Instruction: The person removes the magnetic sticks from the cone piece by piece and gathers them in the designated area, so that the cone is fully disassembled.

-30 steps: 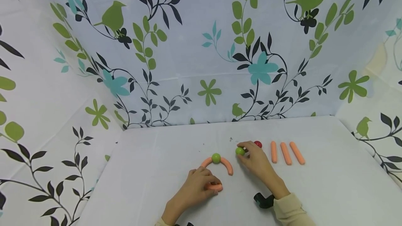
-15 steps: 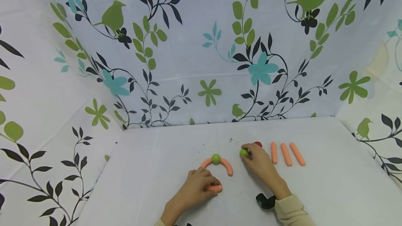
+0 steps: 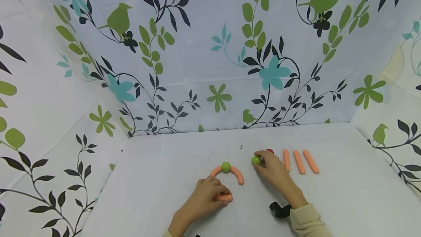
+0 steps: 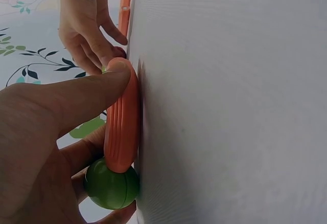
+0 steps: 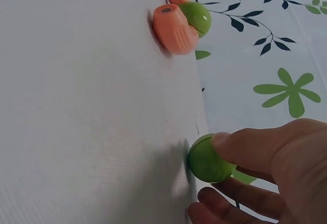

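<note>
My left hand (image 3: 208,195) holds a curved orange stick (image 3: 225,197) low over the white table, thumb on its near end in the left wrist view. At the other end of that stick a green ball (image 4: 110,185) lies against the fingers. My right hand (image 3: 273,169) pinches another green ball (image 3: 256,160) between thumb and fingers, right at the tabletop. Between the hands and slightly farther back, a third green ball (image 3: 226,167) joins curved orange pieces (image 3: 237,175) into an arch, whose left end is partly hidden behind my left hand.
A red ball (image 3: 270,150) shows just behind my right hand, mostly hidden. To its right lie three straight orange sticks (image 3: 299,162) side by side. A patterned cloth (image 3: 184,46) rises behind the white table (image 3: 158,178). A black wrist device (image 3: 279,210) sits at my right wrist.
My right hand has shifted a little to the right with its green ball, then stayed nearly still. The left hand and its orange stick have kept their place.
</note>
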